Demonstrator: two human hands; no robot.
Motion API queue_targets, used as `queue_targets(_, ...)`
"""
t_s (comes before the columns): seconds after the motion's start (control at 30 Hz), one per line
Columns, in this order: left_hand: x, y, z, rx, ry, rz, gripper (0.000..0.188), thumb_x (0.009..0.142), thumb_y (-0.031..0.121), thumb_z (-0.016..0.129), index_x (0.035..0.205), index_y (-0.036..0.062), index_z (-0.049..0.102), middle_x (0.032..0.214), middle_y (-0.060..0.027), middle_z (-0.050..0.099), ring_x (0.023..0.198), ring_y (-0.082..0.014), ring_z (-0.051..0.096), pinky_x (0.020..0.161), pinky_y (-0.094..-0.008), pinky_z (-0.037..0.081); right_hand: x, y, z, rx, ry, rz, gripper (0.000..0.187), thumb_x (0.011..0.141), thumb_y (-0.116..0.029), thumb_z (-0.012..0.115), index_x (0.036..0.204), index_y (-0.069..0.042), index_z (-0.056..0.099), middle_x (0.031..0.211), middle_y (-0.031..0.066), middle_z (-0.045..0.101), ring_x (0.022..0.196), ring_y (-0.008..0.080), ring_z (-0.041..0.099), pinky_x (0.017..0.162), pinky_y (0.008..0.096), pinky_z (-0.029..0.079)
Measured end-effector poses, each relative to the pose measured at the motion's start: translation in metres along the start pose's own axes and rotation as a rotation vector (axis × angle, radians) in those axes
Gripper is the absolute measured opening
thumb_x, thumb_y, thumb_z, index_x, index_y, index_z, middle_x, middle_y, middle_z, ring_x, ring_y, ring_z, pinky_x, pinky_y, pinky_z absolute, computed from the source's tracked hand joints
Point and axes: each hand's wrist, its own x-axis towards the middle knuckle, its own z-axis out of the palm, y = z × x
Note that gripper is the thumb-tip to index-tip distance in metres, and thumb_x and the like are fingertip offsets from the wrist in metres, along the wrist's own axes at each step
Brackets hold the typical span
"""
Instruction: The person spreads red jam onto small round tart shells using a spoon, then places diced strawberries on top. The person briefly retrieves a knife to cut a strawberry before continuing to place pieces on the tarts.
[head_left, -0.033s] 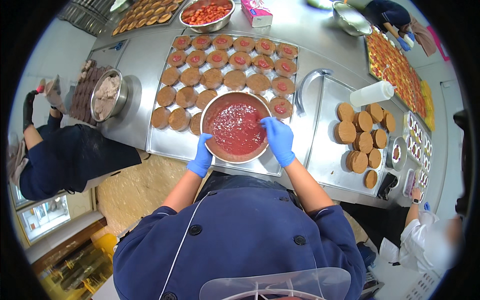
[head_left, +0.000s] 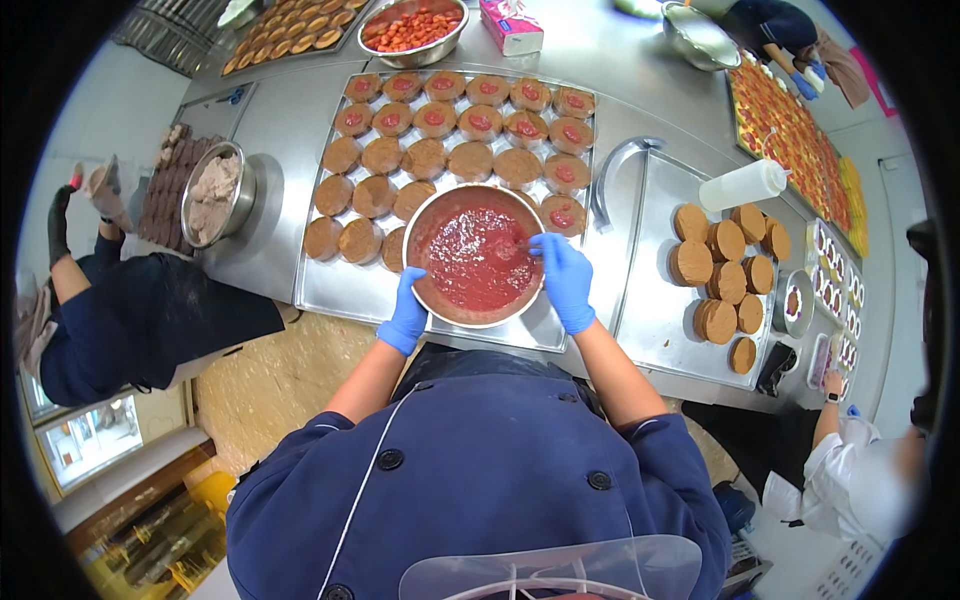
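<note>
A round metal bowl (head_left: 428,300) of glossy red fruit sauce (head_left: 470,262) is held over the near part of a big metal tray (head_left: 335,287). My left hand (head_left: 406,312), in a blue glove, grips its left rim with the fingers closed. At the right rim, my gloved right hand (head_left: 564,282) is closed round a thin handle, seemingly a spoon (head_left: 524,246), whose head is sunk in the sauce. Round brown cake discs (head_left: 470,160) in clear collars stand in rows beyond the bowl. The far rows and part of the right column carry red sauce; other discs are plain.
At right, a second tray (head_left: 650,330) carries stacked brown cake discs (head_left: 727,284) and a white squeeze bottle (head_left: 745,187). Bowls of chopped red fruit (head_left: 412,38) and pale brown cream (head_left: 215,195) stand farther off. Co-workers stand at left, far right and lower right.
My right hand and the handle have moved slightly to the right in the sauce. The bowl has shifted a little right with my left hand still on its rim.
</note>
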Motion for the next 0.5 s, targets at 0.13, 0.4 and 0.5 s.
queue_targets(0.13, 0.007, 0.014, -0.008, 0.027, -0.070, -0.050, 0.055, 0.081, 0.033, 0.052, 0.129, 0.0062, 0.053, 0.125, -0.0098, 0.060, 0.115, -0.0257, 0.056, 0.104, -0.0390, 0.041, -0.010, 0.004, -0.001, 0.391, 0.158, 0.198, 0.033, 0.103, -0.028, 0.046, 0.096, -0.004, 0.068, 0.081, 0.0027, 0.069, 0.076, 0.0070, 0.062, 0.066, 0.0227, 0.046)
queue_targets(0.4, 0.025, 0.063, -0.046, 0.131, -0.102, 0.008, 0.062, 0.080, 0.037, 0.052, 0.133, 0.0041, 0.049, 0.132, -0.0116, 0.055, 0.120, -0.0272, 0.052, 0.108, -0.0387, 0.036, -0.039, -0.001, 0.000, 0.463, 0.295, 0.296, 0.032, 0.103, -0.025, 0.047, 0.098, 0.000, 0.066, 0.086, 0.0047, 0.070, 0.078, 0.0079, 0.061, 0.071, 0.0233, 0.047)
queue_targets(0.5, 0.026, 0.098, -0.065, 0.099, -0.137, 0.017, 0.060, 0.081, 0.033, 0.051, 0.133, 0.0034, 0.048, 0.133, -0.0116, 0.054, 0.121, -0.0267, 0.052, 0.109, -0.0383, 0.035, -0.052, 0.013, 0.016, 0.324, 0.386, 0.143, 0.030, 0.103, -0.024, 0.047, 0.099, 0.000, 0.066, 0.086, 0.0052, 0.070, 0.080, 0.0070, 0.062, 0.072, 0.0226, 0.047)
